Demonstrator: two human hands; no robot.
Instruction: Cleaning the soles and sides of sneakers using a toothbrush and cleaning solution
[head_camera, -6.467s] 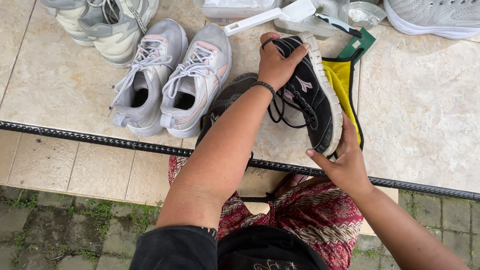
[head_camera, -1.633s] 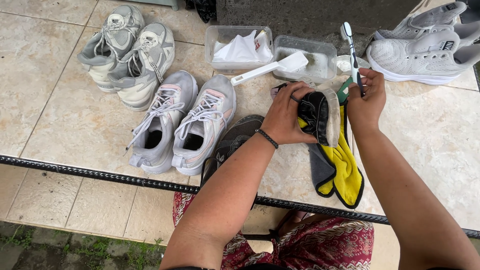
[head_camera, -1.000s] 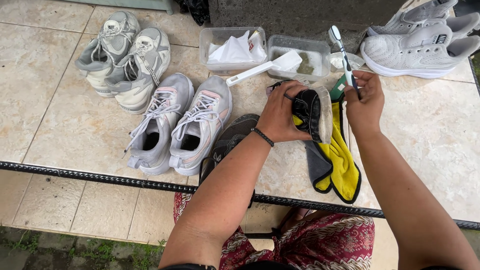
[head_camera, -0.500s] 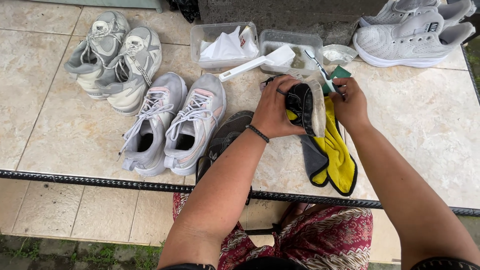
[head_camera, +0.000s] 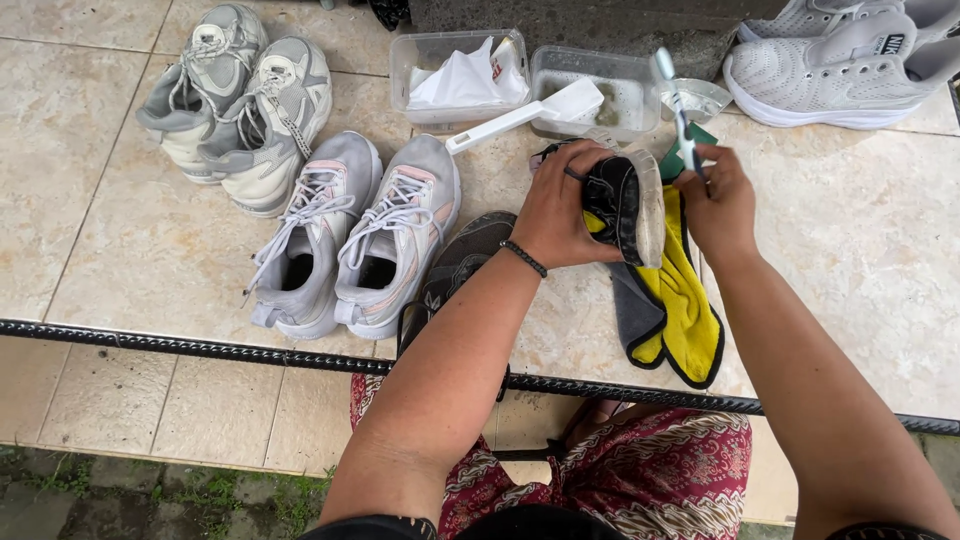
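Seen from above, the left hand (head_camera: 565, 205) grips a black sneaker with a pale sole (head_camera: 625, 205) at the centre of the beige tiled tabletop (head_camera: 860, 250), holding it tilted on its side over a yellow and grey microfibre cloth (head_camera: 680, 310). Just beside it at 3 o'clock, the right hand (head_camera: 722, 205) is closed around a white-headed toothbrush (head_camera: 675, 105), bristles pointing to 12 o'clock. A pair of grey and pink sneakers (head_camera: 350, 240) rests at 9 o'clock, and two clear plastic tubs (head_camera: 520, 75) with a white brush (head_camera: 530, 110) sit at 12 o'clock.
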